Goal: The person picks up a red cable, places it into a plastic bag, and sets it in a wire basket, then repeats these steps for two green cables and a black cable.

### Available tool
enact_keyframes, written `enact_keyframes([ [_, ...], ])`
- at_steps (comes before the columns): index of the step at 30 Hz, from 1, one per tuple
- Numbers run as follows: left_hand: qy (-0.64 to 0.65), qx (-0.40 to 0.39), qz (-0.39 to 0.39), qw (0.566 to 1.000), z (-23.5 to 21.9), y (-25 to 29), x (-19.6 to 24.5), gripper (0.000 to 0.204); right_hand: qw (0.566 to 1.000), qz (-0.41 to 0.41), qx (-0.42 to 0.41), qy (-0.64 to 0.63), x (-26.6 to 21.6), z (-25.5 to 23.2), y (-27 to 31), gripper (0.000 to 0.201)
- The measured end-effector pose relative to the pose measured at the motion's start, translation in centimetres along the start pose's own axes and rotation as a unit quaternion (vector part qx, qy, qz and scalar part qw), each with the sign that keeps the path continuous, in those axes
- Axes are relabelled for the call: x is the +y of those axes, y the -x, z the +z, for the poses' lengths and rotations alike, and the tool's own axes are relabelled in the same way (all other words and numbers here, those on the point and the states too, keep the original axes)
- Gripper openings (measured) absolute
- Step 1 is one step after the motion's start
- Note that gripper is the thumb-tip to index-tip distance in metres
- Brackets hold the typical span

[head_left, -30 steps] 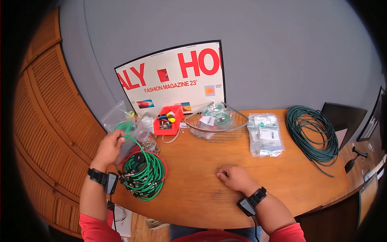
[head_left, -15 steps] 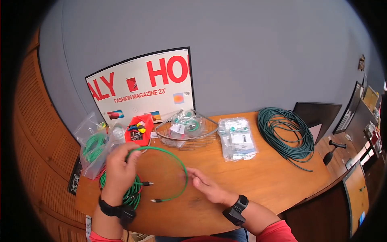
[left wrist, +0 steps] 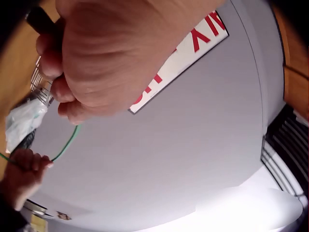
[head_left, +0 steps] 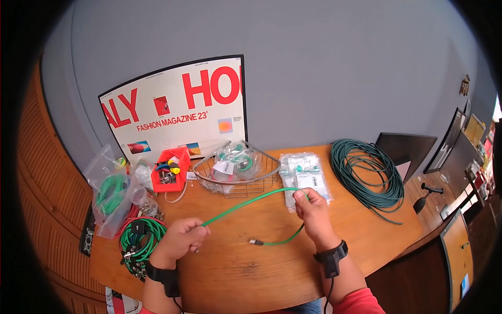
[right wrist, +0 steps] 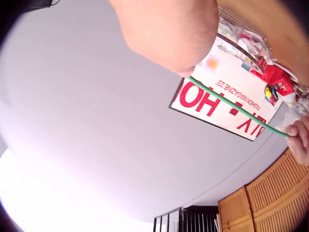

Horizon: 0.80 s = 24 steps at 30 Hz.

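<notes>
A left hand [head_left: 183,239] and right hand [head_left: 315,212] grasp a slim green cable [head_left: 256,199] (metal-tipped end [head_left: 256,242] loose) above a brown wooden table [head_left: 246,272]; a dark-green cable coil [head_left: 346,183] lies two o'clock from the right.

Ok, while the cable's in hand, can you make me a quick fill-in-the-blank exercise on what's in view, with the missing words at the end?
1. The left hand and the right hand both hold the same ____ cable.
2. The big dark coil lies toward the ____ end of the table.
3. The open bin to the left of the wire basket is ____ in colour.
4. The monitor reads "FASHION ____ 23".

Missing words: green; right; red; MAGAZINE.
</notes>
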<state>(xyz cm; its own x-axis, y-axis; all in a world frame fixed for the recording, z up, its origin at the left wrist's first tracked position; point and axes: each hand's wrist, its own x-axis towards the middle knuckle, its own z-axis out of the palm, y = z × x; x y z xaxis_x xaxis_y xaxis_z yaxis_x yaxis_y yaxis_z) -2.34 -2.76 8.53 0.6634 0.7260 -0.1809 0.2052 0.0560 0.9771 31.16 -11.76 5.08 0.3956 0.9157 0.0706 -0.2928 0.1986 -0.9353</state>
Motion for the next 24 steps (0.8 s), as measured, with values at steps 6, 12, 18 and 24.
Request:
enact_keyframes([
  [6,0.297,-0.012,0.086,0.951,-1.4,0.1,-3.7,0.027,0.983,-0.093,0.092,0.126,0.3,-2.1,-1.6,0.015],
  [12,0.455,0.031,0.175,0.873,-3.8,0.0,-5.2,0.03,0.96,-0.079,0.054,0.263,0.5,-3.9,-2.0,0.016],
  [18,0.525,0.102,0.229,0.813,-4.4,0.2,-4.5,0.028,0.81,-0.123,0.114,0.562,0.9,-3.9,-1.4,0.019],
  [24,0.441,0.106,0.27,0.849,-3.7,-0.1,-4.5,0.025,0.72,-0.108,-0.151,0.668,1.7,1.3,1.9,0.021],
])
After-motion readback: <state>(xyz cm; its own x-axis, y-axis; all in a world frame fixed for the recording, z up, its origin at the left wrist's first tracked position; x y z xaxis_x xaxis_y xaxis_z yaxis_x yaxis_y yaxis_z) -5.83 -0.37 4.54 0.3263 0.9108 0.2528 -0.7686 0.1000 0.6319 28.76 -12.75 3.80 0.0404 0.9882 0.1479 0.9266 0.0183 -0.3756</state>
